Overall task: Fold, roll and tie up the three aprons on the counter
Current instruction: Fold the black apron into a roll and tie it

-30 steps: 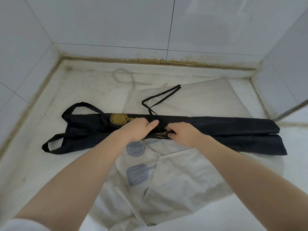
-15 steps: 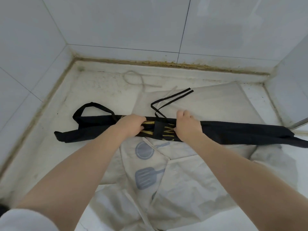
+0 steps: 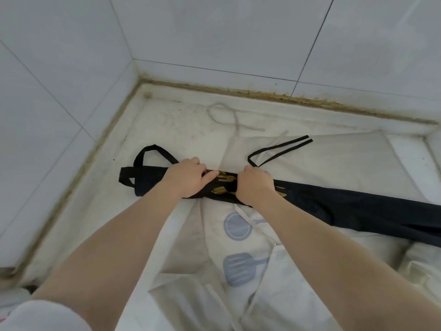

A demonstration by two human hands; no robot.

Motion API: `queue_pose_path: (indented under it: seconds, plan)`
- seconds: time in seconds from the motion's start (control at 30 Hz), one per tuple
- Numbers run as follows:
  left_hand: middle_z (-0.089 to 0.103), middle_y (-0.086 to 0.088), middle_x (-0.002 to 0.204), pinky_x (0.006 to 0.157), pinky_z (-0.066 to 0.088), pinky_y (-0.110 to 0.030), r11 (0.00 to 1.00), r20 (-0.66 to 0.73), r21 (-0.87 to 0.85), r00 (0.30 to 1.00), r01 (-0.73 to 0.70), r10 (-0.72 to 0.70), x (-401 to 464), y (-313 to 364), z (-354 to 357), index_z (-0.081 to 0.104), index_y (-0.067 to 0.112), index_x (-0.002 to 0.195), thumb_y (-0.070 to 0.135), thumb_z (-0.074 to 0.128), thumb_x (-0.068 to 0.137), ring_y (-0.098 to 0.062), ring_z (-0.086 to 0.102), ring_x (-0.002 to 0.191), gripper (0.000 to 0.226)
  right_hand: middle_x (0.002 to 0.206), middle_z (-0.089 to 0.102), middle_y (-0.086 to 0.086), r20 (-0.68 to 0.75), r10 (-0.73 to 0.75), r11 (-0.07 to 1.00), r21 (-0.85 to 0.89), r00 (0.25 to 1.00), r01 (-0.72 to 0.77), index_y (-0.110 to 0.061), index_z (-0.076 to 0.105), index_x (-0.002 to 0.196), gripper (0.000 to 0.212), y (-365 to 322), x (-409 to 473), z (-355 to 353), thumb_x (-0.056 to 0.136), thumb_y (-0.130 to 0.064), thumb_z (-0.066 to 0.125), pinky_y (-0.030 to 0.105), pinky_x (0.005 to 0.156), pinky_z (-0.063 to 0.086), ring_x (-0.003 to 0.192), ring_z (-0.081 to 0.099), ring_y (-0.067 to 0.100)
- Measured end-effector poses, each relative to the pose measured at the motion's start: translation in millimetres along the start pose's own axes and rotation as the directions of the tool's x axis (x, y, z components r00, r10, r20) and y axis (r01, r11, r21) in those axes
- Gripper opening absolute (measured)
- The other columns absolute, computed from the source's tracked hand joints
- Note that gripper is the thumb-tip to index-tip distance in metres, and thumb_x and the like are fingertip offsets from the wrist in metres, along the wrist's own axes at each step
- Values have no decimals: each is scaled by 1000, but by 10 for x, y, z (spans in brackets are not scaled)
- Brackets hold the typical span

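A black fabric apron with gold print (image 3: 334,206), folded into a long narrow band, lies across mid-frame. The left hand (image 3: 185,179) and right hand (image 3: 254,185) each grip it with curled fingers. It rests on a cream apron with blue utensil print (image 3: 238,259) spread on the white counter (image 3: 167,123).

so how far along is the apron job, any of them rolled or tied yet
Done: the black apron is folded into a long narrow strip. In hand: left hand and right hand grip its middle; nothing rolled. Left: its black ties lie loose, and the white apron with blue utensil prints beneath is unfolded. A third apron cannot be told apart.
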State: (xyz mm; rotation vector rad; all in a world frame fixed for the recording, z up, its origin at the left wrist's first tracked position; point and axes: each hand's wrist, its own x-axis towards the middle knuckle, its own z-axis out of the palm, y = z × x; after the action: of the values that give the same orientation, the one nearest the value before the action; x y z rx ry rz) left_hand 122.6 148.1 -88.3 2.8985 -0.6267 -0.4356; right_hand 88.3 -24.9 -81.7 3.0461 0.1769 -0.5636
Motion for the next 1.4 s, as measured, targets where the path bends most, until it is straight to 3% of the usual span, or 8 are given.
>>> queue_pose_path:
  seconds: [0.1, 0.23, 0.4, 0.53, 0.67, 0.8, 0.9, 1.4]
  plan:
    - [53, -1, 72, 66, 34, -31, 964, 58, 267, 998, -15, 0, -44, -229, -127, 58, 15, 80, 62, 17, 93, -19, 48, 73, 64, 118, 55, 7, 42, 49, 995, -92, 998, -45, -11, 59, 114, 29, -108, 101, -66, 93, -25, 43, 34, 95, 37, 109, 52, 25]
    - [51, 3, 62, 92, 33, -35, 877, 136, 473, 977, 84, -167, -131, -620, -298, 59, 20, 64, 70, 4, 86, -17, 49, 73, 78, 117, 57, 7, 67, 46, 987, -155, 997, -35, -12, 59, 113, 27, -160, 152, -102, 92, -23, 45, 33, 93, 38, 108, 54, 25]
    - [45, -12, 140, 113, 0, -53, 641, 20, 617, 806, 456, -592, -255, -871, -397, 61, 18, 124, 57, 1, 95, -31, 20, 140, 77, 111, 59, 6, 99, 27, 991, -136, 995, -13, -11, 60, 108, 25, -79, 170, -140, 93, -19, 42, 30, 78, 37, 102, 57, 25]
    - [10, -13, 156, 113, -3, -55, 794, -202, 449, 912, 410, -357, -106, -507, -398, 29, 7, 145, 31, 18, 101, -34, 4, 143, 51, 115, 58, 6, 85, -19, 985, -168, 996, 34, -13, 59, 113, 27, -11, 175, -98, 95, -11, 40, 29, 78, 34, 105, 57, 25]
    - [47, -14, 128, 93, 38, -45, 970, -220, 41, 944, -241, 245, 47, 382, 28, 48, 5, 126, 11, 45, 91, -33, 44, 117, 35, 121, 56, 6, 25, -22, 995, -101, 999, 25, -12, 56, 118, 26, 76, 186, -21, 97, -14, 41, 31, 80, 40, 110, 56, 26]
    - [33, -15, 143, 110, 28, -38, 920, -156, -379, 987, -99, 42, 37, 692, 434, 32, 2, 140, 24, 41, 99, -28, 34, 131, 48, 117, 54, 7, -49, -57, 987, 150, 997, 64, -11, 55, 115, 23, 269, 138, 72, 95, -14, 45, 35, 85, 44, 110, 55, 26]
    - [29, -15, 147, 113, 19, -30, 938, -137, -344, 991, -44, -4, 91, 571, 531, 29, 1, 142, 27, 38, 100, -26, 26, 136, 50, 112, 53, 6, -159, -38, 929, 358, 987, 94, -12, 58, 112, 25, 503, 46, 144, 94, -29, 53, 35, 88, 44, 106, 51, 23]
    - [39, -14, 143, 112, 26, -33, 950, -219, -306, 966, 70, -141, 60, 8, 416, 43, 2, 137, 11, 39, 100, -27, 34, 132, 39, 114, 55, 9, 44, 33, 992, 120, 998, -38, -10, 53, 108, 28, 905, 81, 178, 101, -30, 35, 35, 85, 43, 103, 53, 25]
